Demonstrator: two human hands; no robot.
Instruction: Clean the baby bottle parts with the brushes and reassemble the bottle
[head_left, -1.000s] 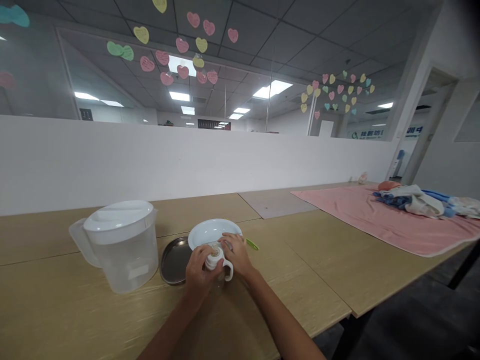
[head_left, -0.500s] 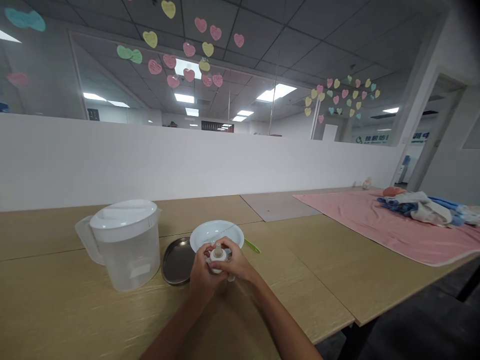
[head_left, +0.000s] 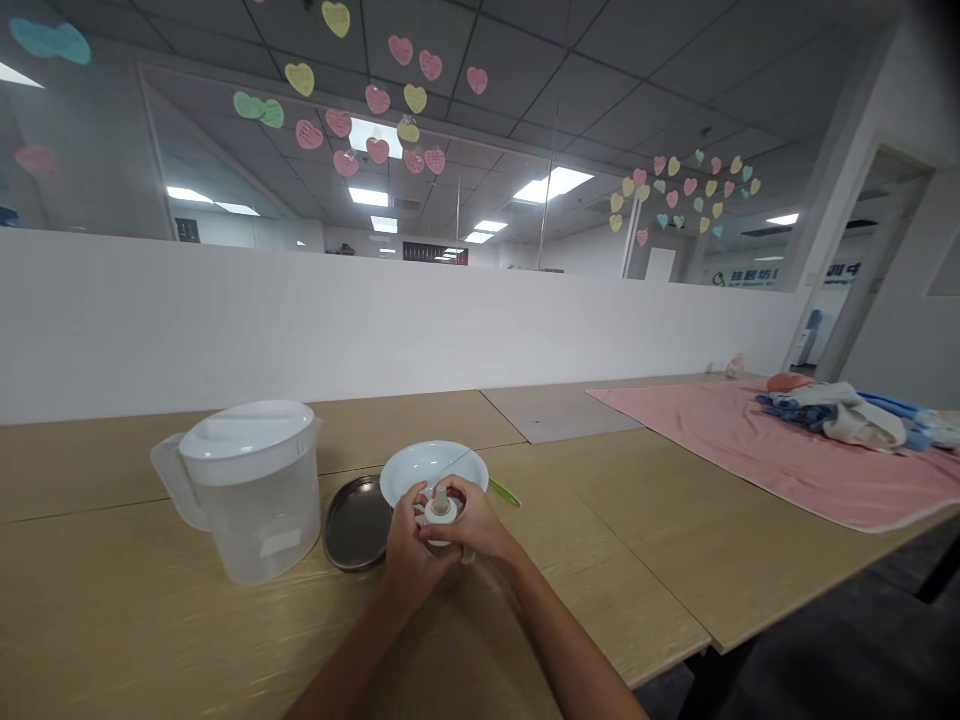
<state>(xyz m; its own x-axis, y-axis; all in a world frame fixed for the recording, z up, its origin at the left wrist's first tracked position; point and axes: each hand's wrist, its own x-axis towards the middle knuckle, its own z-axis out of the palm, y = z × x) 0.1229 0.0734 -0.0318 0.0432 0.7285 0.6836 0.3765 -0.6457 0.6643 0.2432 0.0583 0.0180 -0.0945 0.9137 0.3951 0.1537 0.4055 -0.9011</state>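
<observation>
Both hands are wrapped round a baby bottle point(head_left: 441, 506), its clear nipple and white collar facing up toward me. My left hand point(head_left: 411, 550) closes on it from the left. My right hand point(head_left: 477, 520) grips the collar from the right, fingers curled over the far side and thumb in front. Most of the bottle's body is hidden by the hands. Just behind them sits a white bowl point(head_left: 420, 460) with a thin, light-coloured object in it. A green-handled tool point(head_left: 505, 492) sticks out past the bowl's right side.
A dark metal tray point(head_left: 358, 525) lies left of my hands. Farther left stands a clear lidded plastic pitcher point(head_left: 262, 520). A pink cloth point(head_left: 720, 440) with a heap of clothes point(head_left: 840, 415) covers the table's right part. A low white wall point(head_left: 450, 330) runs behind the wooden table point(head_left: 600, 580).
Both hands and the bottle have shifted slightly to the right. The grip stays on the bottle; the other things have not moved.
</observation>
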